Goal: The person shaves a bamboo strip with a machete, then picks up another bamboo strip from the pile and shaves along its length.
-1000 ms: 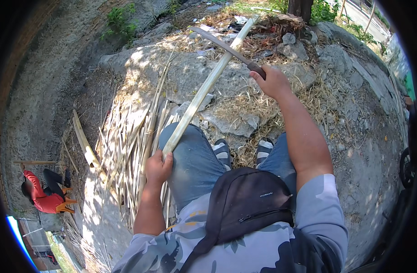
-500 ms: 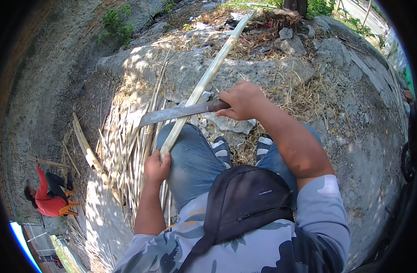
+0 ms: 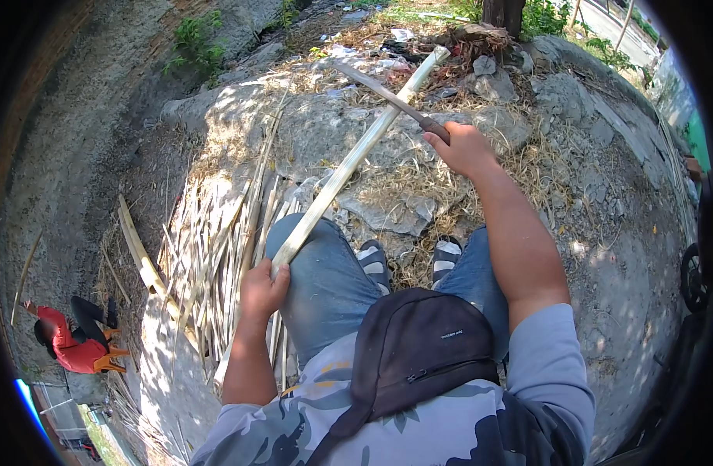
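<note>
A long pale split bamboo strip (image 3: pixel 348 165) slants up and away from my left thigh. Its near end is gripped by my left hand (image 3: pixel 264 290), fingers wrapped round it beside the knee. My right hand (image 3: pixel 463 147) is closed on the dark handle of a machete (image 3: pixel 384 92). The blade points to the upper left and crosses the strip near its far end; whether its edge touches the strip I cannot tell. A pile of thin split bamboo strips (image 3: pixel 216 248) lies on the ground left of my leg.
Two thicker curved bamboo pieces (image 3: pixel 145 264) lie left of the pile. A person in red (image 3: pixel 75 342) sits on an orange stool at far left, holding a stick. Ahead are a rock ledge (image 3: pixel 310 128), dry shavings and a tree trunk (image 3: pixel 502 17). A wheel (image 3: pixel 692 276) shows at the right edge.
My right hand has moved the machete forward, from the middle of the strip toward its far end, and the blade has tilted upward. My left hand keeps its grip near my knee.
</note>
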Demonstrator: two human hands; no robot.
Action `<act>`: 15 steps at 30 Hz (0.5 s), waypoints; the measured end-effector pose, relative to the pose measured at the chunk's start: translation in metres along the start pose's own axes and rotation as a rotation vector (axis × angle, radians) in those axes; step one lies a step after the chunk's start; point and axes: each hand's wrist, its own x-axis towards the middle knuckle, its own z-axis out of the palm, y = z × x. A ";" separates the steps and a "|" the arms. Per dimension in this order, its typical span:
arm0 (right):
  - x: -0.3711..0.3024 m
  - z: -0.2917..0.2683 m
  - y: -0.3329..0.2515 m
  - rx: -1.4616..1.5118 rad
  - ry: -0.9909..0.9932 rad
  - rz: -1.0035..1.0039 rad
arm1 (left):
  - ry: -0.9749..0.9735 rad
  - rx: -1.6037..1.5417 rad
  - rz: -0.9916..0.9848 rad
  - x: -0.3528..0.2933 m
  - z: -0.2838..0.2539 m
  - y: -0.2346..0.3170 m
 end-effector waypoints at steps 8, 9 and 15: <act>-0.016 0.002 -0.031 0.036 -0.029 -0.394 | 0.080 -0.048 -0.012 -0.003 0.013 -0.005; -0.016 0.008 -0.033 0.023 -0.046 -0.464 | 0.078 -0.045 -0.012 -0.005 0.014 -0.007; -0.028 0.002 -0.048 -0.075 -0.128 -0.576 | 0.054 0.001 -0.053 -0.004 0.004 0.004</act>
